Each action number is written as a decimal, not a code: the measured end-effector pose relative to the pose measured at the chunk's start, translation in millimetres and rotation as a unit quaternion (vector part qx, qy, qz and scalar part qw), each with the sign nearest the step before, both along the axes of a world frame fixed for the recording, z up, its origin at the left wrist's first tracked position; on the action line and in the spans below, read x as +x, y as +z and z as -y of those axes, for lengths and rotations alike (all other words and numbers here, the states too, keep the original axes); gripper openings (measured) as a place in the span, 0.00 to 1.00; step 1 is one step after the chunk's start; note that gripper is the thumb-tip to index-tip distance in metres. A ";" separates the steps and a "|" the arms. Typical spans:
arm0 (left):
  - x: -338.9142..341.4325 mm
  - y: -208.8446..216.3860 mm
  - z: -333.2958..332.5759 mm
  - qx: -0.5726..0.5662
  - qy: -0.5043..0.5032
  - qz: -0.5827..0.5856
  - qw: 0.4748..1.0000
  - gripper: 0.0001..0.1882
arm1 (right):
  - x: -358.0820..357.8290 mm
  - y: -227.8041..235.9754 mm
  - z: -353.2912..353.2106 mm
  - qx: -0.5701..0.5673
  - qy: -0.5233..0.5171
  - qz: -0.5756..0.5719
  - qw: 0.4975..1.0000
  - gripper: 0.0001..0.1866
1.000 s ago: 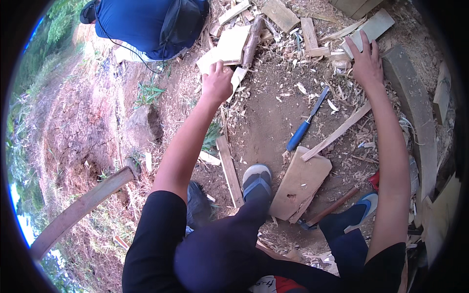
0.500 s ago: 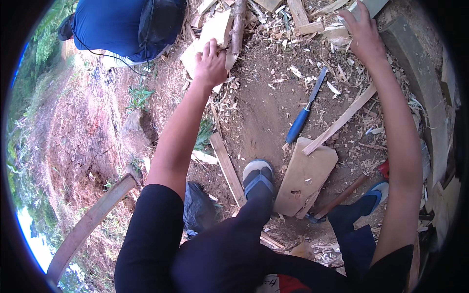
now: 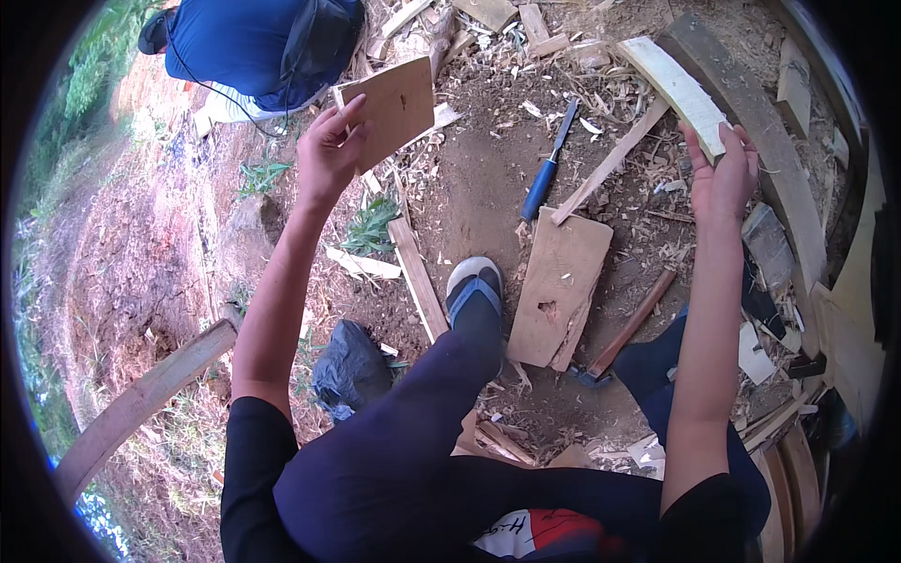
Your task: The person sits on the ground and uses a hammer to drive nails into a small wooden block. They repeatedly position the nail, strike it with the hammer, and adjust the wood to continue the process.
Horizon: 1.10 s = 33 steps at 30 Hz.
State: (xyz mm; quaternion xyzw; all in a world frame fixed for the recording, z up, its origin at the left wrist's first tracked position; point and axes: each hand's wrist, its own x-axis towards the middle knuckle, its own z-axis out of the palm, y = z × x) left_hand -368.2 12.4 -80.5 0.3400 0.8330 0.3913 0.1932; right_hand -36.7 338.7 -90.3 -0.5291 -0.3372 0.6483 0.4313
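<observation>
Both grips full. Left hand [image 3: 328, 150] pinching flat brown board [image 3: 399, 111] by left edge, board tipped up, far left of middle. Right hand [image 3: 725, 174] grasping near end of long pale wood [image 3: 671, 84], far right. Between them, on dirt: blue-handled chisel [image 3: 538, 186]. Nearer: thick board [image 3: 558, 272], thin stick [image 3: 619, 159] touching its far end. Black bag [image 3: 350, 369], near left. Person in blue shirt [image 3: 230, 47], far left.

Outdoor setting in daylight: brown soil [image 3: 481, 192] strewn with pale wood chips [image 3: 590, 126]; reddish earth [image 3: 127, 291] at left, bordered by green foliage [image 3: 54, 202].
</observation>
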 end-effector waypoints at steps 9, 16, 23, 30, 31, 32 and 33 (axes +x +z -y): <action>97.4 233.8 0.2 -0.016 -0.177 0.199 0.964 0.42 | 158.7 149.7 102.0 -0.151 -0.059 -0.152 0.975 0.13; 204.3 216.7 -30.6 -0.249 -0.382 -0.058 0.888 0.40 | 184.5 259.8 189.4 0.007 -0.006 -0.376 0.927 0.14; 270.4 80.9 23.6 -0.123 -0.350 -0.201 0.907 0.26 | 218.8 249.5 223.5 -0.033 0.271 -0.398 0.876 0.38; 254.9 87.9 32.0 -0.261 -0.193 -0.020 0.945 0.25 | 181.0 231.9 286.0 -0.097 0.396 -0.304 0.861 0.37; 236.3 78.8 44.1 -0.230 -0.142 0.021 0.963 0.25 | 181.6 224.2 293.1 -0.037 0.431 -0.257 0.864 0.38; 216.9 70.5 56.2 -0.196 -0.089 0.062 0.975 0.25 | 177.3 217.8 298.0 0.010 0.425 -0.217 0.878 0.37; 219.6 96.5 44.0 -0.149 -0.031 0.139 0.979 0.22 | 179.1 208.1 298.0 0.059 0.402 -0.161 0.899 0.36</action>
